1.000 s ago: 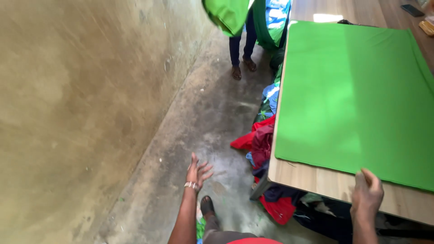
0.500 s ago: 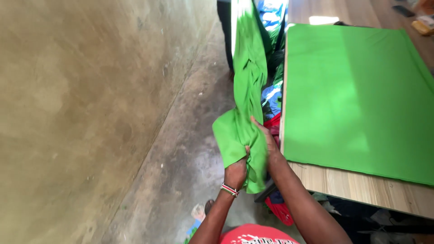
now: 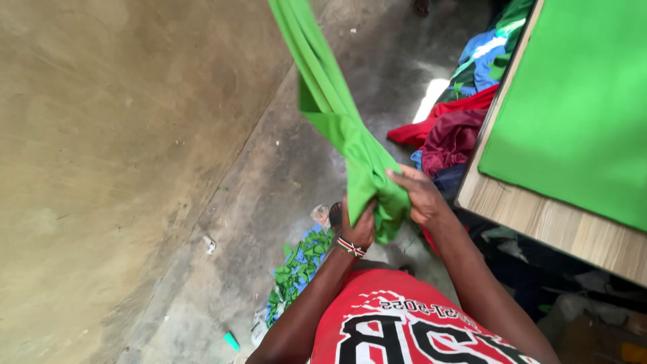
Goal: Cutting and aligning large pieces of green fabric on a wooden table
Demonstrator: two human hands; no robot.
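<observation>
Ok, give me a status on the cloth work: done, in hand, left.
Done: one green cloth lies spread flat over the wooden table. In hand: the left hand and right hand both grip the bunched end of a second green cloth, which stretches up out of view. Left: a heap of red, maroon and blue clothes lies on the floor beside the table, untouched.

Bright green cloth [image 3: 350,135], red shirt [image 3: 404,323] with white lettering, green-covered wooden table [image 3: 539,216]
</observation>
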